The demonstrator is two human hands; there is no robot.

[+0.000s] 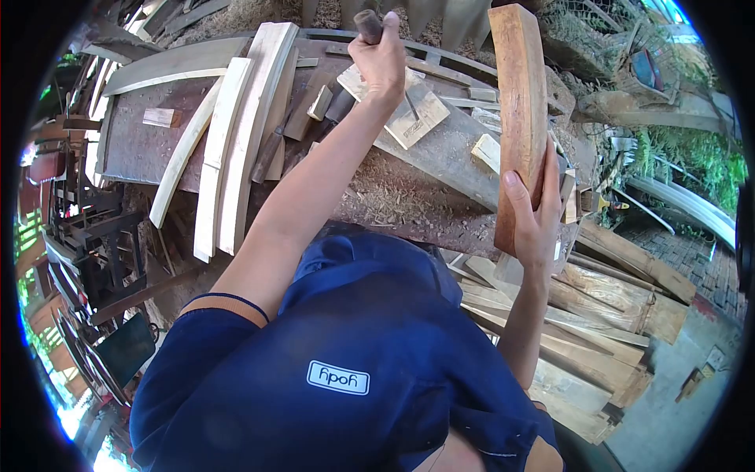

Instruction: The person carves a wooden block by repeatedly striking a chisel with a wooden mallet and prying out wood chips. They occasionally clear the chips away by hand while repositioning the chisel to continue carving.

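My left hand (379,63) is closed around a dark, round wooden handle (368,26), whose end sticks out above the fist; the rest of it is hidden. Beneath this hand and just beyond it lies a pale, flat wooden board (415,116) with a dark slot or line on it. On the right, my right hand (536,224) grips the lower end of a long, slightly curved brown wooden beam (519,94), thumb on its near face and fingers along its right side. The beam stands out lengthwise, away from my body.
Long pale wooden strips (255,134) lie across the left of the worktable (138,149). A small wood block (162,117) sits further left. Shavings (393,200) cover the table's near part. Stacked planks (605,299) lie at the lower right, a dark metal frame (94,259) at far left.
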